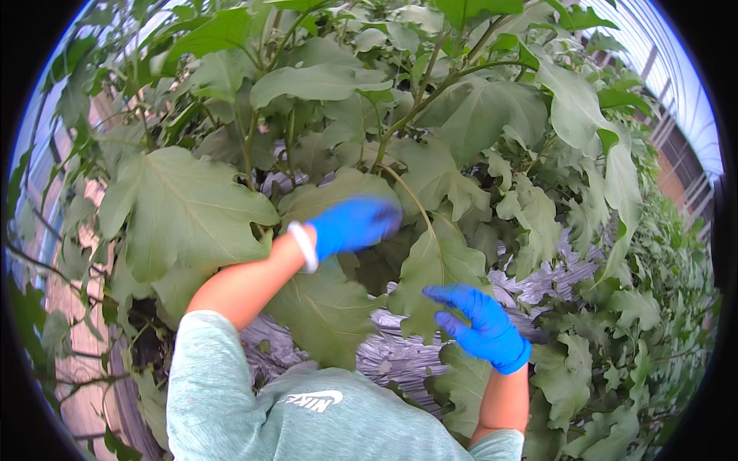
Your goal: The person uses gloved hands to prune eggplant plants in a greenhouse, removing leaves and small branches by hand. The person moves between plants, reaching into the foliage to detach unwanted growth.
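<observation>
Both my hands wear blue gloves. My left hand (358, 226), a white band (304, 246) at its wrist, is blurred by motion in front of a broad lobed leaf (340, 193); whether its fingers hold anything is unclear. Lower and to the right, my right hand (481, 328) has thumb and fingers apart with nothing visible between them. Its fingertips are beside or over a hanging leaf (441, 265) on a curved stalk. These leaves belong to a tall plant that looks like eggplant, with a branching green stem (398, 128).
Wrinkled silvery mulch film (398, 351) covers the ground beneath the leaves. One big leaf (184, 207) overhangs my left forearm. Dense foliage (611, 369) fills the right side. At left runs a pale path strip (81, 369); greenhouse framing (671, 95) curves at upper right.
</observation>
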A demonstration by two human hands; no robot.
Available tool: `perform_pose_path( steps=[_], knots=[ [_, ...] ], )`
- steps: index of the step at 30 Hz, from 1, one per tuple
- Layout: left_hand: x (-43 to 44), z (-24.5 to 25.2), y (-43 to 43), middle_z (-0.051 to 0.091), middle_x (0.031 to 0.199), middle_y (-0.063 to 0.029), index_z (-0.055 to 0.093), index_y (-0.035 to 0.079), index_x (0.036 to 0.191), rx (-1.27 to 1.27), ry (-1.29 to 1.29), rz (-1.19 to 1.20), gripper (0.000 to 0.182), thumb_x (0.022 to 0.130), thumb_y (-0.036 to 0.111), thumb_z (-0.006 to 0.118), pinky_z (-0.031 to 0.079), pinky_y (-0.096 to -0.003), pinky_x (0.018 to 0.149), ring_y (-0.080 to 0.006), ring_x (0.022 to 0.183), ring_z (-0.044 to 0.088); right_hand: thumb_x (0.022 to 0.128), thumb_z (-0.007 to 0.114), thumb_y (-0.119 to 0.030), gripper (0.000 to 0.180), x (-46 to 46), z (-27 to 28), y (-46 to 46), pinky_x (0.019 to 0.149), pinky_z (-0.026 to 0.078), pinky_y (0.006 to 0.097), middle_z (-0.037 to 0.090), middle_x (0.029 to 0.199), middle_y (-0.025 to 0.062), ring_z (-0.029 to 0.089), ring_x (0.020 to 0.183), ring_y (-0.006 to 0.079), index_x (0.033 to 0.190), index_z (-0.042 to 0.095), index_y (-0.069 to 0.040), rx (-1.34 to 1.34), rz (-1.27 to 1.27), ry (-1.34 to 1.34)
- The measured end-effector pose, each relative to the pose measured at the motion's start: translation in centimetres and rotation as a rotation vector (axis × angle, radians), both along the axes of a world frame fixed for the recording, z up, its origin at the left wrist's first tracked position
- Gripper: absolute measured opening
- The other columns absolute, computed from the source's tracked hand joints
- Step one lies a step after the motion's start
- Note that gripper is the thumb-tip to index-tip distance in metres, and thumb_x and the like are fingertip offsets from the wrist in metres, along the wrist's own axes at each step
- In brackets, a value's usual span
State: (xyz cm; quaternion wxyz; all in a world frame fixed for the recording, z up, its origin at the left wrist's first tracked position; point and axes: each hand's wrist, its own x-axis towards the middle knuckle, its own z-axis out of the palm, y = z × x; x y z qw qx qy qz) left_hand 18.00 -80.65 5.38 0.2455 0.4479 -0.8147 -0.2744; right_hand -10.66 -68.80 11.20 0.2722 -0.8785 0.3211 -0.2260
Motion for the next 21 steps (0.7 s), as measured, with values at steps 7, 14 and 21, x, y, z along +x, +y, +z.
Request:
perform_pose_path(
  steps=[7, 14, 21],
  knots=[
    [-2.9, 8.5, -14.5, 0.067, 0.097, -0.0135, 0.057, -0.003, 0.117, 0.044, 1.01, 0.346, 0.05, 0.093, 0.04, 0.055, 0.05, -0.0347, 0.073, -0.0245, 0.082, 0.064, 0.082, 0.059, -0.004, 0.034, 6.6, 8.2, -11.9, 0.09, 0.047, 0.0416, 0.06, 0.116, 0.0146, 0.057, 0.107, 0.0361, 0.116, 0.06, -0.008, -0.912, -0.133, 0.09],
    [-2.4, 8.7, -19.9, 0.069, 0.089, -0.0198, 0.067, 0.0, 0.094, -0.244, 0.578, 0.409, 0.04, 0.082, 0.038, 0.07, 0.051, -0.0401, 0.072, -0.0329, 0.08, 0.067, 0.086, 0.064, -0.018, 0.03, 8.5, 9.2, -23.5, 0.082, 0.051, 0.039, 0.063, 0.101, 0.0124, 0.062, 0.09, 0.0306, 0.112, 0.06, -0.003, -0.651, -0.636, 0.131],
    [-4.5, 7.2, -20.5, 0.063, 0.067, -0.0078, 0.066, 0.002, 0.086, 0.017, 1.048, 0.591, 0.034, 0.086, 0.036, 0.07, 0.046, -0.03, 0.052, -0.0144, 0.055, 0.059, 0.095, 0.062, -0.026, 0.025, 10.8, 8.5, -27.4, 0.067, 0.048, 0.0245, 0.066, 0.094, 0.0036, 0.062, 0.078, 0.0103, 0.11, 0.064, -0.005, -0.049, -0.278, -0.694]
  ],
)
